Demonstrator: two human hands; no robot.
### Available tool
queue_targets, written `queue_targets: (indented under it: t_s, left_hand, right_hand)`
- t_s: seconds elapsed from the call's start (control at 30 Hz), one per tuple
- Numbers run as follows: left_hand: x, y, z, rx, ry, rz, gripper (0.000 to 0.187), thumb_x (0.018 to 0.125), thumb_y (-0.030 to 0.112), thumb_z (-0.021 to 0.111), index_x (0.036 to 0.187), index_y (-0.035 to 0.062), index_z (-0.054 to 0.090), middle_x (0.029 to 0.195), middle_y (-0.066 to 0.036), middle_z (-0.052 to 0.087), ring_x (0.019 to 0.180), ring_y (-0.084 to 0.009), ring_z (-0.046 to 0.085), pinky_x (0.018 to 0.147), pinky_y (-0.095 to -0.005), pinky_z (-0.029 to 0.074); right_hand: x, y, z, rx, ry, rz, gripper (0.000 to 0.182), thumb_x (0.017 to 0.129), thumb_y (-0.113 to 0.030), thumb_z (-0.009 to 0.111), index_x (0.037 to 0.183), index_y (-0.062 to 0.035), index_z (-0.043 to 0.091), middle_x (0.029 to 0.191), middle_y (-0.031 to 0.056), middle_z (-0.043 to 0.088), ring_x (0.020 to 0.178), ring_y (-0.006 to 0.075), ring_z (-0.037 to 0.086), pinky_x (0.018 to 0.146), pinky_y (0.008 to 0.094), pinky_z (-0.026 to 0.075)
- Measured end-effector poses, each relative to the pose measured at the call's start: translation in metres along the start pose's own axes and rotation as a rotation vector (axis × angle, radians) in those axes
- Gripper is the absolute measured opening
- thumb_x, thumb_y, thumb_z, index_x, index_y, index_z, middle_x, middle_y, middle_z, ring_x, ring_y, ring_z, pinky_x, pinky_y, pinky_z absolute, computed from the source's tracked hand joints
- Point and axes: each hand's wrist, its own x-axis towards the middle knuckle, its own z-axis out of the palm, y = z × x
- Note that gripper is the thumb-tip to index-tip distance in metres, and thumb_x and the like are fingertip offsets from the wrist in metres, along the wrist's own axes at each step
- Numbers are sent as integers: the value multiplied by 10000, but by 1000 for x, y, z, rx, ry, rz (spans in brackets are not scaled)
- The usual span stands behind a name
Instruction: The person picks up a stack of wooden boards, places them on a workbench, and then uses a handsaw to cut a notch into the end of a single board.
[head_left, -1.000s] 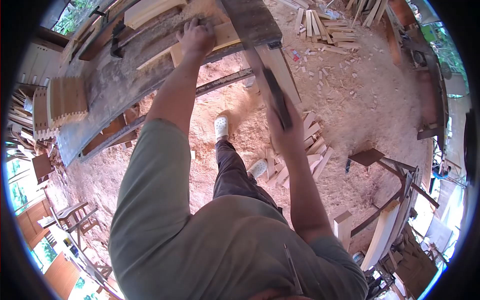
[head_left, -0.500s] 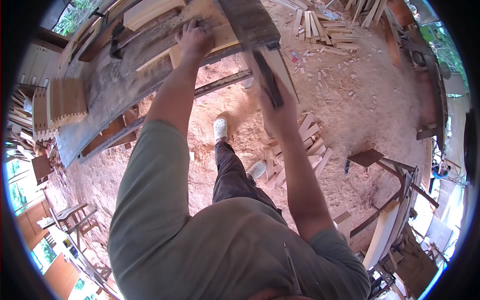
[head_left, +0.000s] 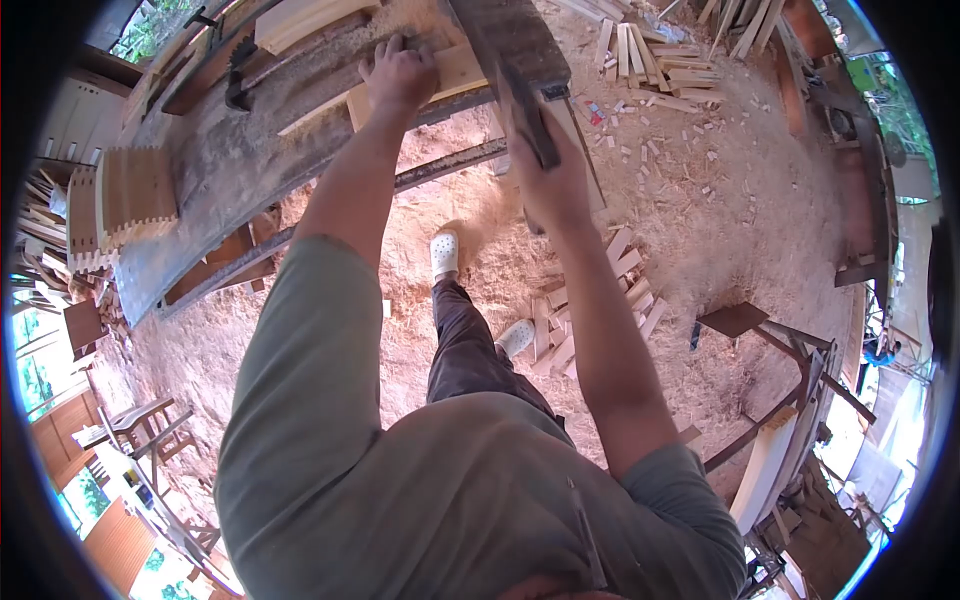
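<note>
My left hand (head_left: 402, 76) lies on a pale wooden board (head_left: 460, 72) on the workbench, fingers spread and pressing down. In my right hand (head_left: 552, 182) is the handle of a handsaw (head_left: 524, 112), fingers wrapped round it. The dark saw blade runs up and away over the bench, near the right end of the board. Its contact with the wood is hard to make out. A thin strip of wood (head_left: 312, 115) lies on the bench left of the board.
On the bench (head_left: 215, 165) stand a clamp (head_left: 238, 88), planks (head_left: 305, 25) and jointed wooden pieces (head_left: 138, 195). Offcuts (head_left: 560, 325) lie near my feet, and wood piles (head_left: 650, 60) at the back right. A metal-and-wood frame (head_left: 790, 350) stands at the right.
My right hand has moved forward a little with the handsaw. My left hand stays on the board. The whole view has shifted slightly.
</note>
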Motion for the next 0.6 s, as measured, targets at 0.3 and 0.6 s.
queue_targets:
  t_s: [0.3,0.6]
  left_hand:
    - [0,2,1,39,16,3,552,991,446,366,1103,66,750,1520,-95,451,1411,-280,392,1163,-560,224]
    - [-6,3,-5,-1,-73,35,568,980,497,390,1146,82,741,1519,-79,434,1430,-275,340,1191,-575,150]
  right_hand:
    - [-180,-9,-73,-52,-5,73,510,919,-75,603,1394,50,467,1141,181,677,1007,203,681,857,317,529]
    - [18,1,7,115,58,-124,532,949,-181,623,1436,-26,474,1116,187,696,980,196,682,843,297,513]
